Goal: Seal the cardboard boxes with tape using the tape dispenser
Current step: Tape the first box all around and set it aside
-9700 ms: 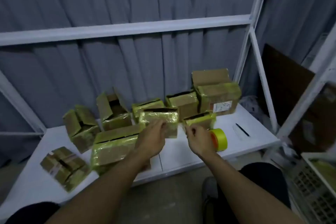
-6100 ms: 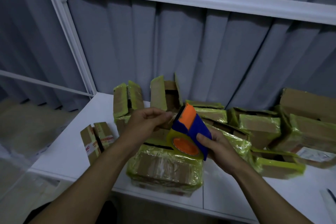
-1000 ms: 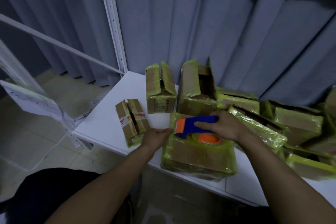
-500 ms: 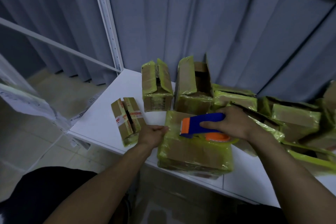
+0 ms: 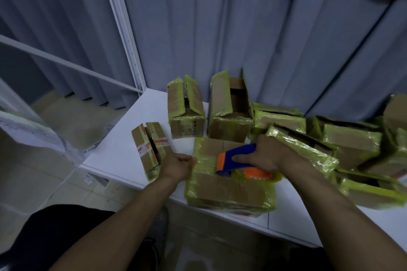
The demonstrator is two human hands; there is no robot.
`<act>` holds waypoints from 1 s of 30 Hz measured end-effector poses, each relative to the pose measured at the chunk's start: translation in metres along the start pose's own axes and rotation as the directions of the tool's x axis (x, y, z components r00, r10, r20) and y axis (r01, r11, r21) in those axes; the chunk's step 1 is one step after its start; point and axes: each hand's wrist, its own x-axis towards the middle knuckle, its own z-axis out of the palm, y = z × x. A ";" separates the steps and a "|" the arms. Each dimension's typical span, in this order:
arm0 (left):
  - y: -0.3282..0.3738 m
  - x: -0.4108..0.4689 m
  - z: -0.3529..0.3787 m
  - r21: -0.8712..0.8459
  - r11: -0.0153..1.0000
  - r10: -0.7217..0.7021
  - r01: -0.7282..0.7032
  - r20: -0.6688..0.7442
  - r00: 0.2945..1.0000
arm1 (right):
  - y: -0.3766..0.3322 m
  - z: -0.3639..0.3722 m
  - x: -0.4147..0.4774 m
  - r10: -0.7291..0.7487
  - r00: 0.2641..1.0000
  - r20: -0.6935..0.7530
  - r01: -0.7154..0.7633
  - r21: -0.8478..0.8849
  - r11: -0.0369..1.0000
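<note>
the front box lies at the near edge of the white shelf, flaps closed, much of it wrapped in yellow-green tape. the right hand is wrapped round the blue handle of the tape dispenser, index finger laid along it. the dispenser's orange front end rests on the top face of the box, near its middle, and the tape roll lies to the right. the left hand has its fingers curled on the box's top left edge, bracing it. whether it also pins a tape end cannot be told.

step in hand, by judgement: laying a strip across the top seam.

procedure:
- press the dispenser head flat to the cardboard so that the tape bonds as it unrolls.
- draw in one straight line along the seam, past the edge and down the side.
- brace the box firmly with the left hand; it sits at the shelf edge and may slide or tip off.
- tilt the dispenser to bring the blade onto the tape, then cut cleanly.

behind it, an open box and others stand with flaps up, so the task is judged far from complete.
</note>
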 end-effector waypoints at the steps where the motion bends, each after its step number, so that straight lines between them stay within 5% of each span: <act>1: 0.000 0.000 -0.004 0.006 1.000 0.010 -0.010 -0.005 1.000 | -0.003 0.004 0.000 0.002 1.000 0.001 -0.002 -0.002 1.000; 8: 0.010 0.005 -0.031 0.278 0.950 0.148 -0.143 0.004 0.989 | -0.022 0.024 0.004 0.035 0.999 -0.004 -0.035 0.012 0.999; 10: 0.004 -0.005 -0.025 0.509 0.792 0.367 -0.337 0.043 0.929 | -0.022 0.024 0.007 0.047 0.999 0.014 -0.048 0.021 0.999; 13: -0.002 -0.022 -0.009 0.629 0.458 0.643 -0.628 0.253 0.723 | -0.020 0.022 0.007 0.044 0.999 0.021 -0.044 0.025 0.999; 20: -0.022 -0.022 -0.014 0.699 0.221 0.418 -0.681 0.563 0.713 | -0.011 0.025 0.004 -0.044 0.996 -0.074 0.045 0.019 0.999; 30: -0.020 -0.028 -0.009 0.766 0.151 0.384 -0.625 0.537 0.751 | -0.013 0.021 -0.005 -0.065 0.998 -0.002 0.065 0.142 0.988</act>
